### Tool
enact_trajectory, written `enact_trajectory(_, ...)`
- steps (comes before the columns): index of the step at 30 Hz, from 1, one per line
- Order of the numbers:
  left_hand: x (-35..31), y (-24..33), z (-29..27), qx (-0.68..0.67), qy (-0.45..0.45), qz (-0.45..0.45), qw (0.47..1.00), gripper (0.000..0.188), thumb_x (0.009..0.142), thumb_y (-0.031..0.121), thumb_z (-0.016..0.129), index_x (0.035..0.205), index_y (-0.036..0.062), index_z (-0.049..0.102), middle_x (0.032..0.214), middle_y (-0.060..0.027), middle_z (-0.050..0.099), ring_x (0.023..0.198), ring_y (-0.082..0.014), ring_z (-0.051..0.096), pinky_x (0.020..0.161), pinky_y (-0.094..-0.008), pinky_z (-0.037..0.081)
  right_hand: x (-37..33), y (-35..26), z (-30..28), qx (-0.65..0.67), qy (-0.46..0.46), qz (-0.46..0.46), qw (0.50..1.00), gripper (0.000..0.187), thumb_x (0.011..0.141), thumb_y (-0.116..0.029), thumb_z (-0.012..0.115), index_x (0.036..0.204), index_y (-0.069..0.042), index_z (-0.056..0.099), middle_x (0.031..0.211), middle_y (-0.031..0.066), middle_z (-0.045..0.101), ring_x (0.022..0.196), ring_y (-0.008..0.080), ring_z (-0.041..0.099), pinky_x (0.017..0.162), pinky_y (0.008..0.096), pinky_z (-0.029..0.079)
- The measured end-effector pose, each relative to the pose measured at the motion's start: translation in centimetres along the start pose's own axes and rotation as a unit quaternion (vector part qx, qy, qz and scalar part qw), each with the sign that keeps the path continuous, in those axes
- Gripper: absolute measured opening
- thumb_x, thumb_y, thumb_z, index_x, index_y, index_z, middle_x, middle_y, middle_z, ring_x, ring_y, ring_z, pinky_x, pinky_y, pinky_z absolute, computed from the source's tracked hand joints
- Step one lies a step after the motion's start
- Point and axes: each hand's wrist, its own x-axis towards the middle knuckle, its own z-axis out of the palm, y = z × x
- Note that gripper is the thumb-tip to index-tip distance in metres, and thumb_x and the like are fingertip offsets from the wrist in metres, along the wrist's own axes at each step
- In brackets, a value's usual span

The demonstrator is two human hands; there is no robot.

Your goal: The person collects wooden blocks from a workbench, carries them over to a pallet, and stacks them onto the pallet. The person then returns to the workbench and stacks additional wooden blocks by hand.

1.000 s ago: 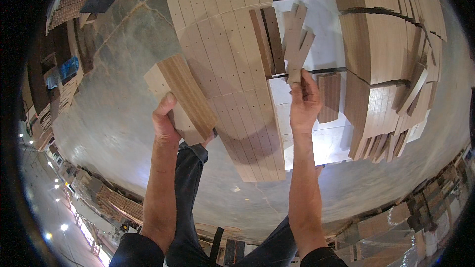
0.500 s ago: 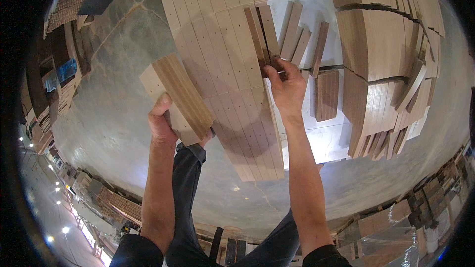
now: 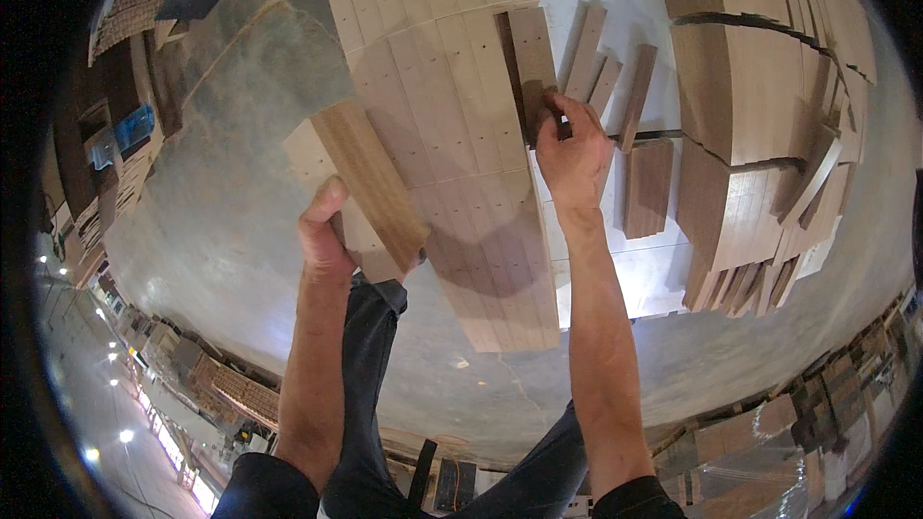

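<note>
My left hand (image 3: 325,226) grips a thick block of stacked light wooden slats (image 3: 370,192), thumb on the pale face with small holes; its other fingers are hidden beneath. Left of centre, this stack is held slanted beside a long row of drilled wooden slats (image 3: 437,106). At the row's right edge, my right hand (image 3: 574,149) has thumb and fingers closed at the near end of a wooden slat (image 3: 535,48). A dark brown band runs along that slat's left side. The fingertips partly cover the slat's end.
Several loose wooden strips (image 3: 585,48) lie on a white surface (image 3: 615,279) right of the row, with a short bundle of strips (image 3: 649,189) nearer me. Tall stacks of boards (image 3: 745,96) stand farther right. Grey floor (image 3: 221,183) spreads left; my leg (image 3: 365,356) is below.
The whole view has shifted slightly, moving the scene rightward. By my right hand, two narrow slats with a dark gap between them now appear as one wider slat face beside a dark band.
</note>
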Motion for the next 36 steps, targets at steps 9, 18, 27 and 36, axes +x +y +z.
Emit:
enact_trajectory(9, 0.2, -0.2, 0.6, -0.007, 0.036, 0.018, 0.999, 0.088, 0.061, 0.046, 0.076, 0.129, 0.0, 0.043, 0.114, -0.0184, 0.054, 0.104, -0.0316, 0.055, 0.083, -0.0458, 0.048, 0.5, 1.3, 0.8, 0.036, 0.0, -0.028, 0.999, 0.02, 0.075, -0.001, 0.061, 0.094, -0.002, 0.067, 0.096, 0.0161, 0.065, 0.088, 0.0342, 0.064, 0.079, 0.0357, 0.051)
enact_trajectory(18, 0.4, -0.4, 0.1, 0.024, 0.051, 0.019, 0.998, 0.08, 0.066, 0.049, 0.071, 0.125, 0.0007, 0.049, 0.117, -0.0142, 0.056, 0.107, -0.0292, 0.053, 0.091, -0.0422, 0.043, 3.2, 2.0, 1.9, 0.034, 0.024, -0.046, 0.998, 0.034, 0.088, -0.012, 0.055, 0.118, 0.003, 0.055, 0.101, 0.0278, 0.062, 0.098, 0.0414, 0.06, 0.088, 0.0398, 0.047)
enact_trajectory(27, 0.6, -0.6, -0.9, 0.0, 0.034, 0.024, 0.999, 0.071, 0.068, 0.044, 0.07, 0.123, 0.0022, 0.051, 0.117, -0.0134, 0.056, 0.107, -0.0288, 0.053, 0.092, -0.0415, 0.042, 3.5, 3.2, 1.5, -0.003, 0.032, 0.061, 0.998, 0.032, 0.085, -0.018, 0.058, 0.11, 0.002, 0.06, 0.098, 0.0246, 0.064, 0.093, 0.0401, 0.061, 0.081, 0.042, 0.049)
enact_trajectory(36, 1.0, -0.3, -1.5, -0.007, 0.052, 0.034, 0.998, 0.07, 0.069, 0.041, 0.07, 0.124, 0.0022, 0.05, 0.117, -0.0128, 0.056, 0.109, -0.0294, 0.052, 0.093, -0.0413, 0.041, 2.9, 7.2, 0.1, -0.226, 0.061, 0.109, 0.966, 0.032, 0.071, -0.022, 0.069, 0.09, 0.001, 0.057, 0.085, 0.0226, 0.064, 0.085, 0.0401, 0.063, 0.075, 0.0456, 0.05)
